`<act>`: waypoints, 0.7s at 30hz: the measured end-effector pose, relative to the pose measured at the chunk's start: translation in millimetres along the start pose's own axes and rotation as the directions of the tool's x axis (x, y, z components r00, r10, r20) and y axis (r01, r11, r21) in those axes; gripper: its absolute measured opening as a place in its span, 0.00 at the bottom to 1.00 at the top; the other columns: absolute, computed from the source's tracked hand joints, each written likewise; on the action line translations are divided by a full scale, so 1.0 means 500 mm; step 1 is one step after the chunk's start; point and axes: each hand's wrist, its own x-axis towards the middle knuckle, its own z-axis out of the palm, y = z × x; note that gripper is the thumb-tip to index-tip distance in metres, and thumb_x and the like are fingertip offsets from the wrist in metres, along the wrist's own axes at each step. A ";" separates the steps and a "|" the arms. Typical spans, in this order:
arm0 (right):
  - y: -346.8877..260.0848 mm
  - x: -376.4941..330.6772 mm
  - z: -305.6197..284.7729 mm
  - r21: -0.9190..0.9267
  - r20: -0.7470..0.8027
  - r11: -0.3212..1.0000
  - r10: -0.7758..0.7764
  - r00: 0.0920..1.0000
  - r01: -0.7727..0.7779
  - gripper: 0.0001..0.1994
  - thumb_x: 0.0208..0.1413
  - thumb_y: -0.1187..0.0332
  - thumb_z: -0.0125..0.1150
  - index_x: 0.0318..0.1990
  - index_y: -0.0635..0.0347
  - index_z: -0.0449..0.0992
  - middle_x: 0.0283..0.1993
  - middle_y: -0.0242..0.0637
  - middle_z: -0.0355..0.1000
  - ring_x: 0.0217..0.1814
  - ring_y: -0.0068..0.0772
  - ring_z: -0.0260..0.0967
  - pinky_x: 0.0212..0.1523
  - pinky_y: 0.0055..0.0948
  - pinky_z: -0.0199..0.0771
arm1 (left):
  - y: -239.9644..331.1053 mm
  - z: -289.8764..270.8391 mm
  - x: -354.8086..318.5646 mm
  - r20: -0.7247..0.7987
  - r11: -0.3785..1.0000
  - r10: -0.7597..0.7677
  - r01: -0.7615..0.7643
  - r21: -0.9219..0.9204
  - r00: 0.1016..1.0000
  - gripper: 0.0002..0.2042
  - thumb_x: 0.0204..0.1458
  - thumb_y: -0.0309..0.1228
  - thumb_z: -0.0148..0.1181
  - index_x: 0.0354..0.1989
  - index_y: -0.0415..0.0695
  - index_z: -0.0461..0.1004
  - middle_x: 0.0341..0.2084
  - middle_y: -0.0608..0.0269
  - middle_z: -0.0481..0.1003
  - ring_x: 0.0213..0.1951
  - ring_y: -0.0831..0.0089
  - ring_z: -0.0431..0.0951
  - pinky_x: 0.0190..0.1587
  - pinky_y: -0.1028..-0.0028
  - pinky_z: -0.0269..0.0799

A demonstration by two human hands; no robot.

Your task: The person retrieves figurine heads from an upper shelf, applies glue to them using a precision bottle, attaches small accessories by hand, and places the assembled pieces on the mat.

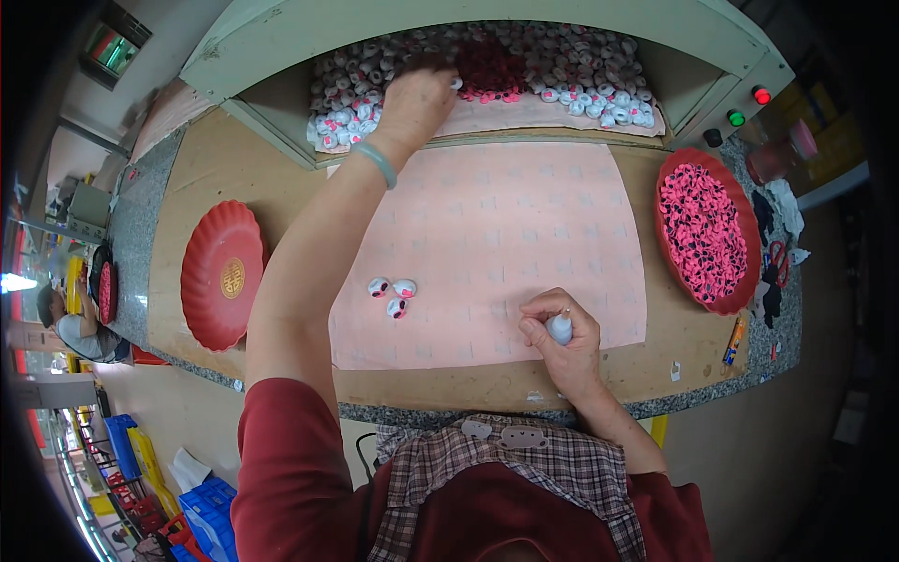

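Observation:
My left hand (pixel 420 101), with a pale green bangle on its wrist, reaches into the open-fronted cabinet at the back. A small white rounded piece (pixel 456 83) shows at its thumb side and seems pinched there; the fingertips are in shadow. Around it lie piled white pieces with pink marks (pixel 351 122) and a dark red and pink heap (pixel 489 75). Over the pink cloth (pixel 487 234), my right hand (pixel 569 347) is closed around a small pale squeeze bottle (pixel 559 328), its narrow tip upward. Three white pieces with dark and pink spots (pixel 397 307) lie on the cloth to the left.
A red scalloped tray (pixel 201 309) stands at left; another red tray (pixel 663 225), full of small pink and black pieces, at right. Near it are a pen-like orange tube (pixel 733 342) and red-handled scissors (pixel 779 262). The cabinet's frame (pixel 487 11) overhangs the back. A person (pixel 80 328) sits far left.

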 end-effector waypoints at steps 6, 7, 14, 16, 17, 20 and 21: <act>-0.009 0.001 -0.010 0.050 -0.082 0.999 0.000 0.997 0.005 0.09 0.51 0.77 0.57 0.41 0.63 0.69 0.36 0.34 0.66 0.33 0.20 0.64 0.33 0.20 0.68 | 0.139 -0.143 -0.105 0.434 -0.093 -0.329 0.429 -0.898 0.838 0.13 0.54 0.26 0.54 0.48 0.39 0.70 0.38 0.59 0.75 0.32 0.80 0.72 0.35 0.83 0.69; -0.013 0.002 -0.008 0.150 -0.102 0.988 -0.015 0.995 0.030 0.10 0.51 0.77 0.57 0.41 0.63 0.69 0.38 0.34 0.66 0.33 0.21 0.65 0.35 0.21 0.68 | 0.164 -0.169 -0.134 0.467 -0.260 -0.288 0.401 -0.878 0.836 0.13 0.55 0.26 0.53 0.49 0.38 0.69 0.39 0.58 0.74 0.33 0.80 0.72 0.36 0.84 0.69; -0.032 -0.003 -0.022 0.175 -0.071 0.983 -0.036 0.997 0.048 0.10 0.54 0.73 0.54 0.43 0.64 0.67 0.44 0.37 0.62 0.33 0.21 0.64 0.30 0.18 0.65 | 0.285 -0.234 -0.271 0.607 -0.679 -0.229 0.321 -0.660 0.761 0.15 0.55 0.24 0.50 0.52 0.39 0.67 0.45 0.49 0.72 0.38 0.74 0.74 0.42 0.81 0.71; -0.038 -0.004 -0.035 0.011 -0.020 0.992 -0.126 0.992 0.127 0.11 0.55 0.70 0.54 0.43 0.64 0.66 0.46 0.39 0.60 0.33 0.21 0.63 0.24 0.15 0.61 | 0.304 -0.241 -0.292 0.620 -0.721 -0.224 0.301 -0.624 0.752 0.15 0.55 0.24 0.50 0.52 0.39 0.67 0.45 0.48 0.71 0.39 0.73 0.74 0.43 0.80 0.71; -0.041 -0.006 -0.041 0.006 -0.020 0.993 -0.114 0.993 0.114 0.11 0.55 0.70 0.54 0.43 0.64 0.66 0.46 0.39 0.60 0.33 0.21 0.63 0.24 0.15 0.61 | 0.313 -0.243 -0.301 0.627 -0.752 -0.219 0.280 -0.597 0.748 0.15 0.55 0.23 0.50 0.52 0.38 0.67 0.46 0.47 0.70 0.40 0.72 0.74 0.43 0.79 0.71; -0.048 -0.012 -0.051 0.076 -0.041 0.995 -0.064 0.997 0.067 0.11 0.54 0.70 0.57 0.42 0.64 0.66 0.44 0.39 0.62 0.31 0.21 0.65 0.20 0.13 0.58 | 0.328 -0.238 -0.327 0.619 -0.746 -0.234 0.270 -0.609 0.750 0.15 0.55 0.23 0.51 0.52 0.38 0.67 0.47 0.46 0.70 0.40 0.71 0.74 0.44 0.77 0.71; -0.049 -0.013 -0.052 0.074 -0.037 0.996 -0.056 0.998 0.059 0.11 0.54 0.70 0.57 0.42 0.64 0.66 0.44 0.39 0.62 0.31 0.21 0.65 0.20 0.13 0.58 | 0.332 -0.234 -0.335 0.600 -0.704 -0.245 0.286 -0.650 0.761 0.15 0.55 0.24 0.51 0.52 0.38 0.67 0.47 0.46 0.70 0.41 0.70 0.74 0.44 0.77 0.71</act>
